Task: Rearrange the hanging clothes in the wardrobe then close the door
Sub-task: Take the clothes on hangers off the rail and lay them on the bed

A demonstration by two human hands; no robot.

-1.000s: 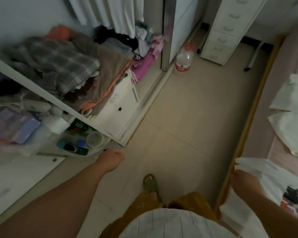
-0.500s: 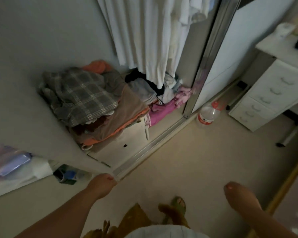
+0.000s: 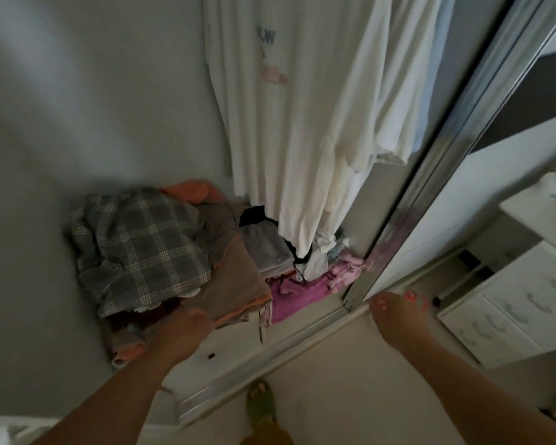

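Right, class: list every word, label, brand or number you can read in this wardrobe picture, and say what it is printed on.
Blue print on the chest of the hanging white T-shirt: too blurred to read for certain.
Pink print below it: unreadable.
No other text shows.

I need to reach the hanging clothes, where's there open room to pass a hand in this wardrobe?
Open space lies left of the hanging white shirts, above the plaid pile, along the grey wall. The wardrobe bottom is crowded: folded clothes run to the pink garment by the mirrored door. Both the left hand and right hand hold nothing.
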